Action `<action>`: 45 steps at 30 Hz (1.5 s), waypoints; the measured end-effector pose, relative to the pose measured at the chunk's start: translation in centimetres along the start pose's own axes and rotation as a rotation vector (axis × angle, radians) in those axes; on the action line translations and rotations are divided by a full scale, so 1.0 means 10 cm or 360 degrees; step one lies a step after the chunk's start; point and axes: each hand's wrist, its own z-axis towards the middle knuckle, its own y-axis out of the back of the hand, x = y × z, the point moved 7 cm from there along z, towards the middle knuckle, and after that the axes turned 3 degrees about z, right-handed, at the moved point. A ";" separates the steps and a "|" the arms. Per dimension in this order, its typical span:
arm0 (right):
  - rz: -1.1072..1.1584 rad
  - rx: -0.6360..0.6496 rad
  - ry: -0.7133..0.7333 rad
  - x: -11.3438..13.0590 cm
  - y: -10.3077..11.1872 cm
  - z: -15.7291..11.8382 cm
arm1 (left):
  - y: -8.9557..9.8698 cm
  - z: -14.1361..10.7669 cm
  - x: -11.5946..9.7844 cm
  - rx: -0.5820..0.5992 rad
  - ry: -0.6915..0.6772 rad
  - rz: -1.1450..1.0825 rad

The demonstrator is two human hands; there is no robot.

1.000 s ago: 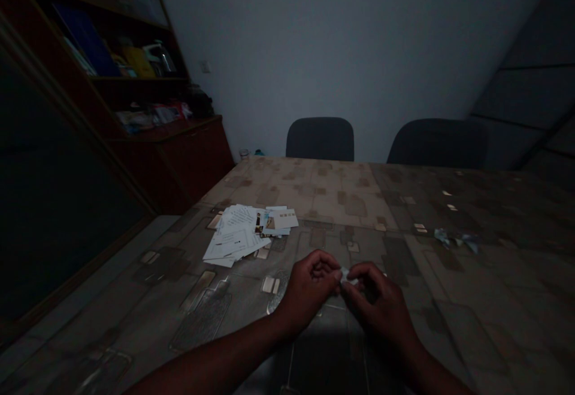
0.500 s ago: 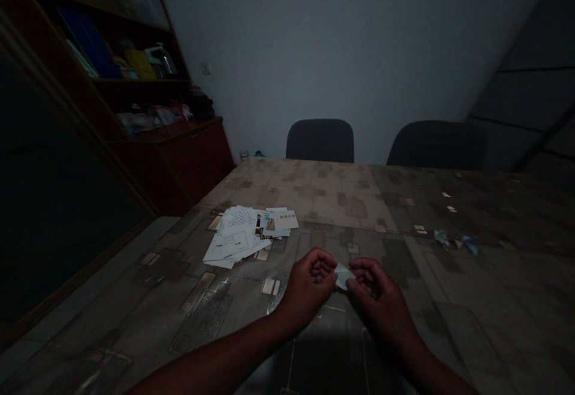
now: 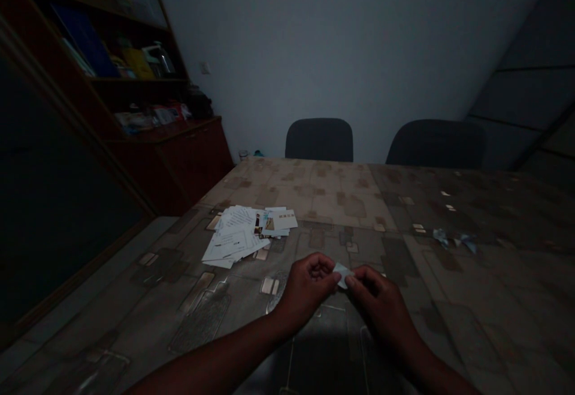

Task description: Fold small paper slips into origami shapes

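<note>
Between my two hands is a small piece of pale paper (image 3: pixel 342 275), which looks folded. My left hand (image 3: pixel 309 287) pinches its left edge between thumb and fingers, the other fingers curled. On the paper's right side, the thumb and forefinger of my right hand (image 3: pixel 377 296) are closed on it. Both hands are just above the patterned tablecloth (image 3: pixel 323 191), near the front of the table. To the left of my hands lies a loose pile of printed papers and cards (image 3: pixel 238 239), several overlapping.
Small crumpled or folded paper pieces (image 3: pixel 453 239) lie at the right of the table. Two dark chairs (image 3: pixel 318 139) stand at the far side by the wall. A wooden shelf cabinet (image 3: pixel 179 137) is at the left. The room is dim.
My right hand's fingers have drawn closer together at the paper's edge, and the paper has shifted slightly. The pile and the pieces at the right stay put.
</note>
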 end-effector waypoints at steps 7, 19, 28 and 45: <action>-0.0010 0.0005 -0.0022 0.04 -0.01 0.02 | -0.01 0.00 0.02 0.0069 0.0050 -0.0073; 0.0097 0.0034 0.0039 0.02 0.00 -0.02 | 0.02 0.00 0.03 0.0067 0.0067 -0.0072; 0.0182 -0.0064 0.0037 0.06 0.01 -0.01 | 0.01 0.01 0.02 0.0054 0.0151 -0.0123; -0.0018 -0.0140 0.0164 0.13 0.06 -0.02 | -0.01 0.01 0.07 0.0084 0.0152 -0.0156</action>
